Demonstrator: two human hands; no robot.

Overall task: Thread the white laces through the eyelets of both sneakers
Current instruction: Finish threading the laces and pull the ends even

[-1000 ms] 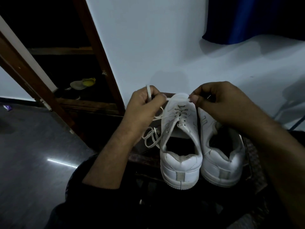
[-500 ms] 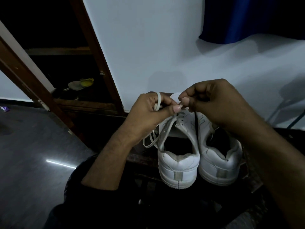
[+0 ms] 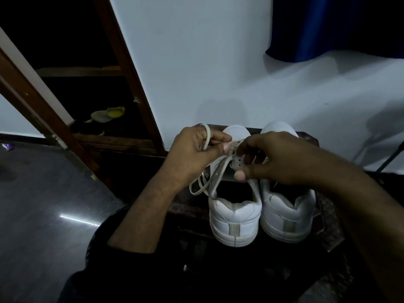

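The scene is dim. A dark wooden table (image 3: 282,254) carries two white sneakers side by side, heels toward the near edge and toes toward a white wall (image 3: 196,62) at the far side. A blue curtain (image 3: 323,27) hangs at the far right. At the far left a brown wooden frame (image 3: 122,62) borders a dark shelf on which a pale sandal (image 3: 107,114) lies. The left part of the scene shows a dark, glossy floor (image 3: 39,215).

The left sneaker (image 3: 235,219) stands just beside the right sneaker (image 3: 286,215); their sides appear to touch. The white lace (image 3: 215,180) runs from the eyelets of the left sneaker down its left side, where slack loops hang beside the shoe.

The left hand (image 3: 194,154) is over the left side of the left sneaker. Its grip is clamped on the lace: fingers and thumb are curled round it, and a loop of lace arcs over the index finger. The right hand (image 3: 279,158) is over the tongue area of the left sneaker, fingers curled, thumb pressed near the right eyelet row. It seems to pinch the eyelet flap, though the low light leaves the exact contact uncertain.
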